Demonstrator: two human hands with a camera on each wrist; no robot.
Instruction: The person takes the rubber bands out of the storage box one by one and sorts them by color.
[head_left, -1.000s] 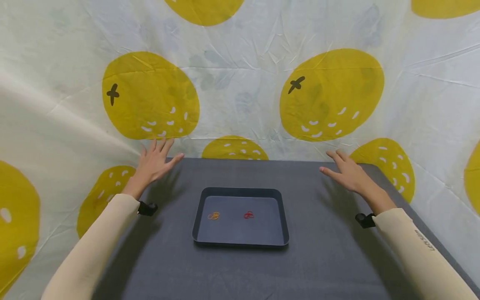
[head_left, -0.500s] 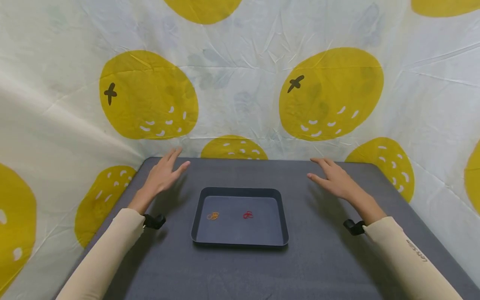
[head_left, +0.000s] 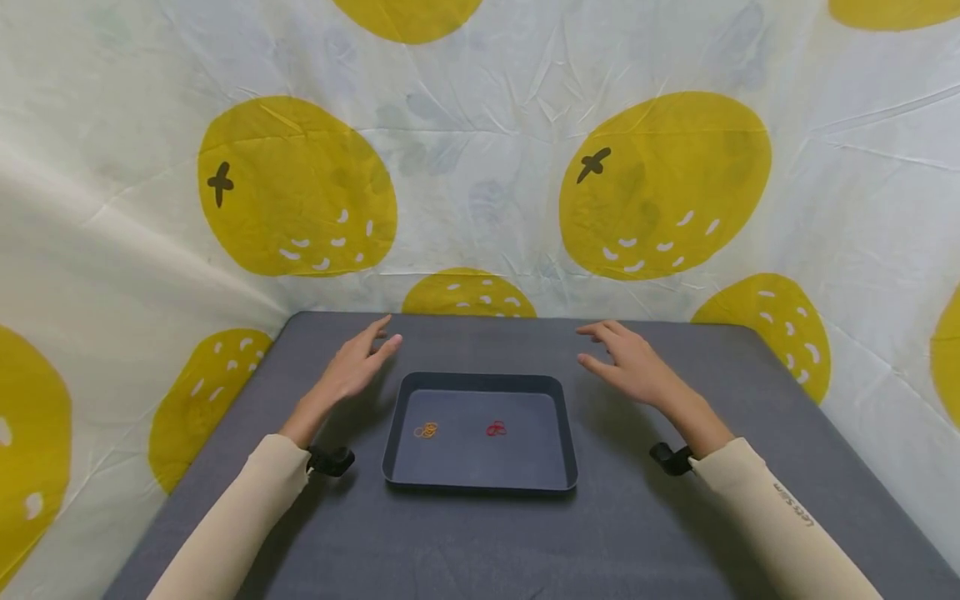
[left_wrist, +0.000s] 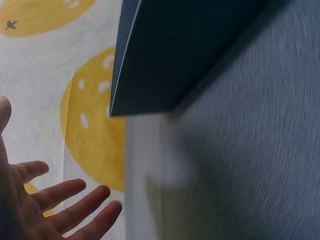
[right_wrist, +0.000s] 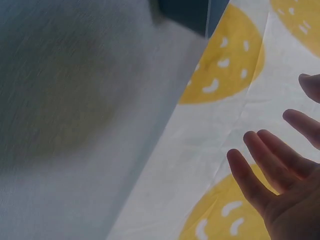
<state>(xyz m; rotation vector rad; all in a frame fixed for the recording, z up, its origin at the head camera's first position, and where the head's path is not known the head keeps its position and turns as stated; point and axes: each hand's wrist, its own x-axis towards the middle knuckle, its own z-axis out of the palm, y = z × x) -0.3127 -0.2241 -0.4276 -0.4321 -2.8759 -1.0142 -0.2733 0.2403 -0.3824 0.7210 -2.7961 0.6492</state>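
Observation:
A dark shallow tray [head_left: 480,482] lies on the grey table. Inside it, a small cluster of orange-yellow rubber bands [head_left: 427,430] is at the left and a cluster of red rubber bands [head_left: 496,428] right of the middle. My left hand [head_left: 352,367] hovers off the tray's far left corner, fingers spread and holding nothing. Over the table beyond the tray's right side, my right hand [head_left: 630,367] is likewise bare, its fingers relaxed. In the left wrist view the tray's outer wall [left_wrist: 165,65] stands above the fingers; the right wrist view catches only a tray corner [right_wrist: 192,12].
The grey tabletop [head_left: 480,542] spreads around the tray. A pale curtain [head_left: 480,200] with yellow fruit prints hangs behind the table and along its sides. Each wrist wears a black camera, such as the left wrist camera [head_left: 332,460].
Both hands have moved inward toward the tray and lower over the table, the left to the right and the right to the left. The tray and rubber bands have stayed put.

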